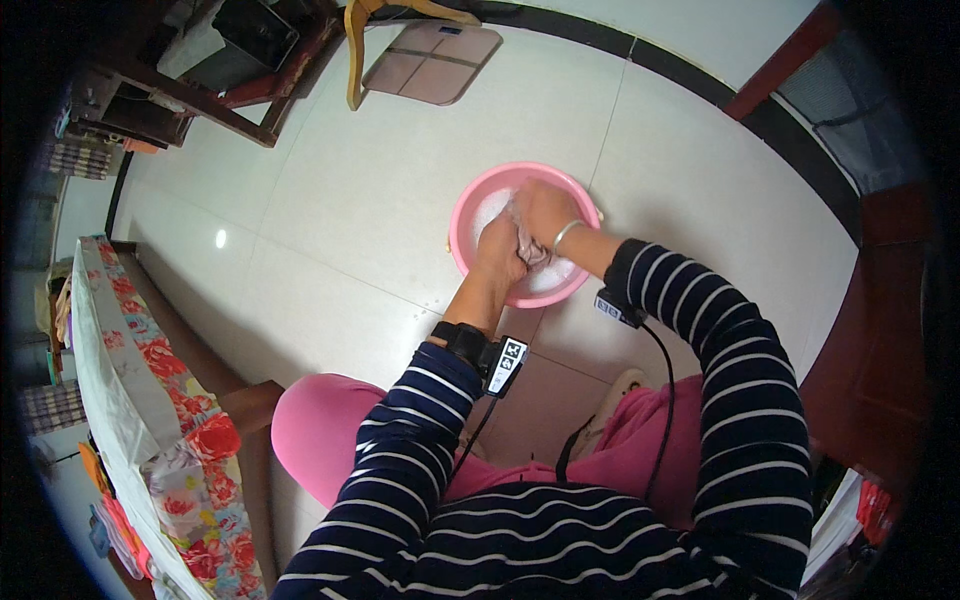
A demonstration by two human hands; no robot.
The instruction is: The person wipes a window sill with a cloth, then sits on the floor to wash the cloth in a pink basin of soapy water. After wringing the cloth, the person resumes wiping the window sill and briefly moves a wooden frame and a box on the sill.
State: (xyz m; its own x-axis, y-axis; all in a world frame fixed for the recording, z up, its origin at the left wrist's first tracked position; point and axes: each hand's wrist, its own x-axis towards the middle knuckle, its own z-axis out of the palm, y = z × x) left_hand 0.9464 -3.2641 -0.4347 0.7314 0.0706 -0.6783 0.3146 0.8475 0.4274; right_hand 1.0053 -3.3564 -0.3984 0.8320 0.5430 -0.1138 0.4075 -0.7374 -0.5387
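A pink plastic basin [459,225] stands on the tiled floor in front of me, with white suds [551,279] on the water in it. Both my hands are inside its rim, close together. My left hand [499,244] grips a wet greyish-pink cloth [532,251] from the left side. My right hand [544,210], blurred, is closed on the same cloth from the upper right, a silver bangle at its wrist. The cloth is bunched between the hands, and part of it hangs toward the suds. My fingertips are mostly hidden.
A glass bathroom scale [435,64] lies by the far wall, beside a curved wooden leg [354,60]. At left is a bed with a floral cover [202,480]. Dark red wooden furniture [862,337] stands at right. Cables [667,390] run from both wrist devices.
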